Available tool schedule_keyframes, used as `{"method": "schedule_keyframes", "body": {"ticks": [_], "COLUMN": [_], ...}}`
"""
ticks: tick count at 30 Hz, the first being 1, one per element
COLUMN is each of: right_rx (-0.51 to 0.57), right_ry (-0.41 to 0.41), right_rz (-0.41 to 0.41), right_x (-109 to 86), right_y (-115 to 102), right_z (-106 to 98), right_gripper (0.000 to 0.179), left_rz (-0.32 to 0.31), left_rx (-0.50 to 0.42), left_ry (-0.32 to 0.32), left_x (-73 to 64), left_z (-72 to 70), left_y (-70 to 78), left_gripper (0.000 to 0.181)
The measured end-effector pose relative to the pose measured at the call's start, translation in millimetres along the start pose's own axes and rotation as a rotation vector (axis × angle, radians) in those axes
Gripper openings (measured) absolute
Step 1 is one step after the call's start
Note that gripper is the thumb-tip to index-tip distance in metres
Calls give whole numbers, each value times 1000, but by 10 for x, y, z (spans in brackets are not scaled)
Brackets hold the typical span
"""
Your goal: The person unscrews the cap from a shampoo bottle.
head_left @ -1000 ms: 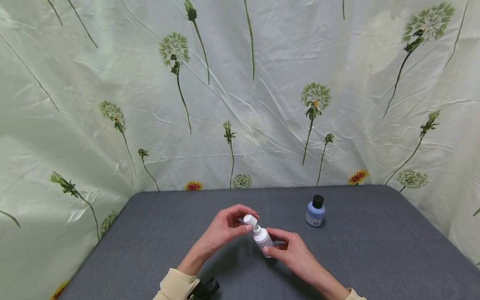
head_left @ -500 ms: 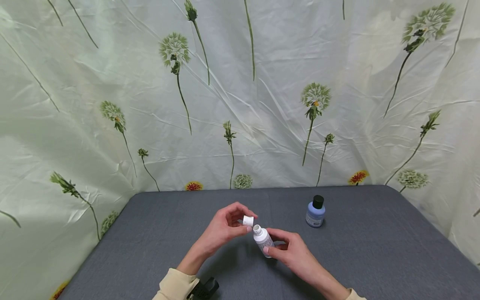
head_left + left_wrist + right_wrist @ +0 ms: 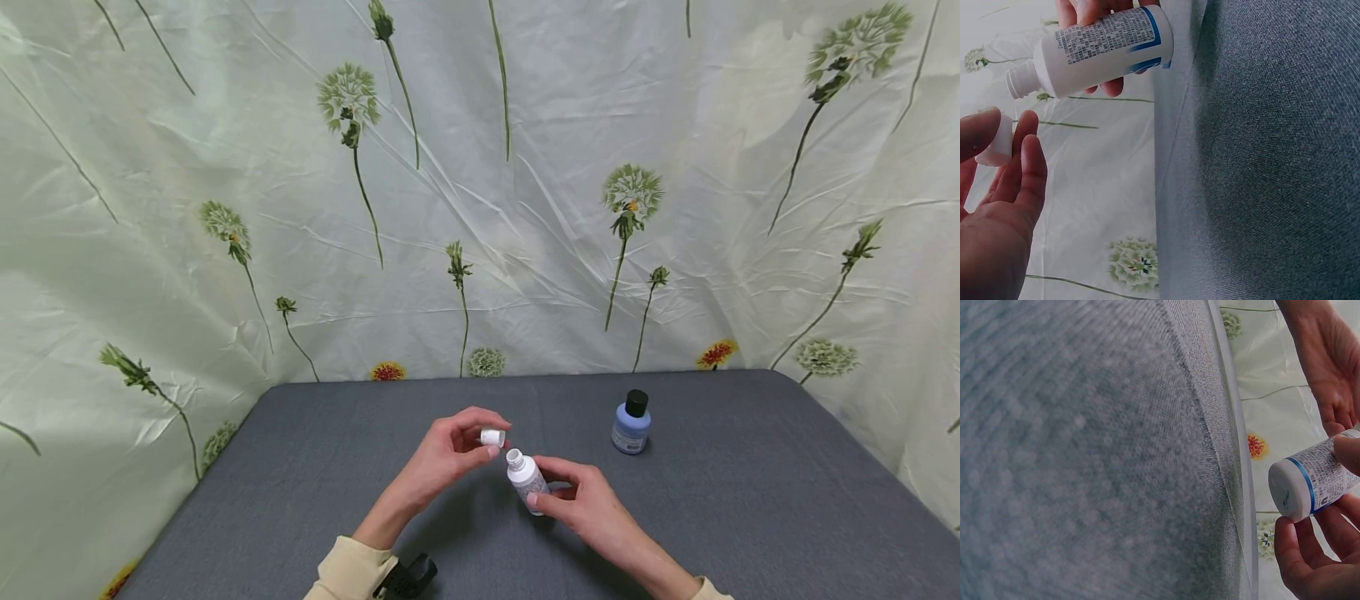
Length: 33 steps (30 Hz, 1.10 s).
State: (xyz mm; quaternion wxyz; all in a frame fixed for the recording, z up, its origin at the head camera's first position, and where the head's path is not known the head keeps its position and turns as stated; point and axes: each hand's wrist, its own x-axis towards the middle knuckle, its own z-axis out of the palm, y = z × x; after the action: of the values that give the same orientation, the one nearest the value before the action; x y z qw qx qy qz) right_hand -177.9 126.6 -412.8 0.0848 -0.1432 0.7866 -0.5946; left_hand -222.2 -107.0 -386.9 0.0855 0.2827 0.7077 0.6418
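My left hand (image 3: 455, 448) pinches a white screw cap (image 3: 492, 437) between thumb and fingers, just up and left of the bottle's mouth. A small white bottle (image 3: 527, 472) with a printed label is gripped round its body by my right hand (image 3: 588, 500). The bottle leans to the left with its threaded neck bare. In the left wrist view the cap (image 3: 999, 144) is apart from the neck (image 3: 1022, 80). Seen from the right wrist, the bottle's base (image 3: 1286, 490) is off the table, with fingers beneath and the thumb on the label.
A blue bottle (image 3: 631, 432) with a black cap stands upright on the grey table (image 3: 750, 483), to the right beyond my right hand. Behind the table's far edge hangs a pale curtain (image 3: 540, 208) with a flower print. A dark device (image 3: 408, 577) sits at my left wrist.
The cap in my left hand has moved slightly left, away from the bottle's neck, and has turned onto its side. The right hand and the white bottle have stayed in place.
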Motion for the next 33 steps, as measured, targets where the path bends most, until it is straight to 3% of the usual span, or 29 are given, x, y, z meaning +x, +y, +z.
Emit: {"method": "schedule_keyframes", "body": {"ticks": [7,12,21,33], "right_rx": [-4,-8,-5,-15], "right_ry": [1,7,11,13], "right_rz": [7,12,26,22], "right_x": [7,15,11,3], "right_y": [-4,-6,-12,-10], "right_z": [0,6,6,7], "right_gripper": [53,53,54,55], "left_rz": [-39,-17,-13,-56], "left_rx": [4,46,56,81], "left_ry": [22,41,36,36], "left_x": [-3,-4,4,1], "left_z": [4,5,-5,-11], "left_y": [17,20,-7,-23], "left_gripper": [26,24,29,32]}}
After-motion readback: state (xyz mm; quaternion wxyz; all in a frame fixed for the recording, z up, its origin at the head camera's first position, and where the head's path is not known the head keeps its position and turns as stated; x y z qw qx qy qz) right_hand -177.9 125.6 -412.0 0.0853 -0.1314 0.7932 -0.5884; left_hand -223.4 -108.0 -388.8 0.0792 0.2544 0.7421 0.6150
